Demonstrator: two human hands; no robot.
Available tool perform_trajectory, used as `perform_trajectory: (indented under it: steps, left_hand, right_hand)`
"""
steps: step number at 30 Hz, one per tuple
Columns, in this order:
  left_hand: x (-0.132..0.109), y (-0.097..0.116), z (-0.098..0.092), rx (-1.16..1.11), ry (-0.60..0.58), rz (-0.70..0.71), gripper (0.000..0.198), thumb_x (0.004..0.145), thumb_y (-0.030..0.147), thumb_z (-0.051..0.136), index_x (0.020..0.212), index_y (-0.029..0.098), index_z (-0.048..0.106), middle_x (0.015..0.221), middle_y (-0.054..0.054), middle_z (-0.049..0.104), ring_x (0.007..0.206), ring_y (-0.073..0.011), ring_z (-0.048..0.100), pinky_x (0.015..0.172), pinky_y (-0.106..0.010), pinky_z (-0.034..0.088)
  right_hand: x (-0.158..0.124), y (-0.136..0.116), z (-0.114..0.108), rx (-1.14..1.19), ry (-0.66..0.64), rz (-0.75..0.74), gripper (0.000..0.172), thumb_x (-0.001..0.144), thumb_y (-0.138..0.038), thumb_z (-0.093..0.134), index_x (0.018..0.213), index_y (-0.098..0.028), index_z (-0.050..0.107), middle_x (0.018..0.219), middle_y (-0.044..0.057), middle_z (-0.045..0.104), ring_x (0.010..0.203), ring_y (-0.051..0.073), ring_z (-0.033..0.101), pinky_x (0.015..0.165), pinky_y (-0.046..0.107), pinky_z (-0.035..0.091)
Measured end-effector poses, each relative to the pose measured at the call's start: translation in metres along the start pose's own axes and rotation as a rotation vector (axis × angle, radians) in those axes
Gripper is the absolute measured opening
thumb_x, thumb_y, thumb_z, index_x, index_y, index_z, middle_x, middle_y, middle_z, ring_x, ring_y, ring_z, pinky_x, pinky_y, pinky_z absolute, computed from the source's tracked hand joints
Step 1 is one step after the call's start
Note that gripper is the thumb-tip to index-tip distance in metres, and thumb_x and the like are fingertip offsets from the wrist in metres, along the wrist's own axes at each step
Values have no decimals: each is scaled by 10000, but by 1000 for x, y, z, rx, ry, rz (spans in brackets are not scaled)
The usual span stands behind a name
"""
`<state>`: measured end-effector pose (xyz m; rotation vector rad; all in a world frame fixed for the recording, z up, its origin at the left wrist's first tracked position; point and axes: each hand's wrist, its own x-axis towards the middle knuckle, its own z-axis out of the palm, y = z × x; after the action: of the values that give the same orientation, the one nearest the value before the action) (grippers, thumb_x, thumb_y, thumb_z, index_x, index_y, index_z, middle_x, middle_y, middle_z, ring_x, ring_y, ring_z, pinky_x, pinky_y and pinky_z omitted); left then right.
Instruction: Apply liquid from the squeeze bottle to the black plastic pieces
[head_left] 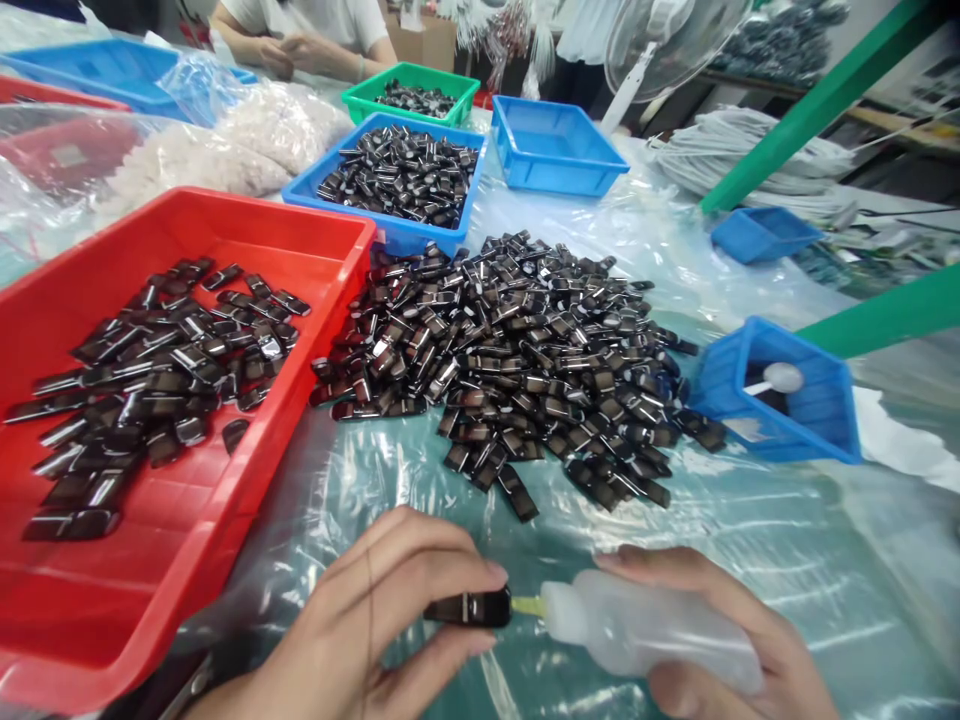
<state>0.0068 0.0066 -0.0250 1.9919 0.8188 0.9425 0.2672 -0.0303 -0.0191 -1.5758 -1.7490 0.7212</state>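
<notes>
Between the thumb and fingers of my left hand [390,610] is a small glossy black plastic case [472,607], lying level with its rounded end to the right. My right hand [720,620] is wrapped round a translucent white squeeze bottle [645,620], tipped on its side. The bottle's thin yellowish nozzle [529,605] points left and meets the end of the black case; whether it goes inside I cannot tell. Just beyond both hands lies a big heap of similar black cases [525,350] on the plastic-covered table [360,480].
At left, a red tray [300,440] holds more black cases. Behind the heap stand a filled blue tray [420,236], a green tray [411,112] and another blue tray [555,180]. A small blue bin [795,440] with a white spoon sits right, near green bars [885,310]. Another person [307,45] sits opposite.
</notes>
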Motion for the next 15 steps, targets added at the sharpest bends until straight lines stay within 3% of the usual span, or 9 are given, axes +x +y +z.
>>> perform_trajectory:
  steps: [10, 15]
  left_hand:
    - [-6, 4, 0, 100, -84, -84, 305, 929, 213, 593, 1229, 231, 539, 1091, 0, 603, 973, -104, 616, 883, -150, 490]
    - [-7, 3, -3, 159, -181, -116, 315, 957, 153, 483, 1262, 221, 518, 1087, -43, 561, 926, -129, 638, 853, -189, 530]
  right_hand:
    - [4, -5, 2, 72, 36, 11, 350, 632, -682, 703, 882, -441, 745, 683, -41, 753, 476, 177, 714, 388, 201, 567]
    - [-2, -10, 6, 68, 65, 138, 376, 595, -711, 706, 828, -422, 763, 715, -27, 750, 557, 177, 722, 469, 198, 578]
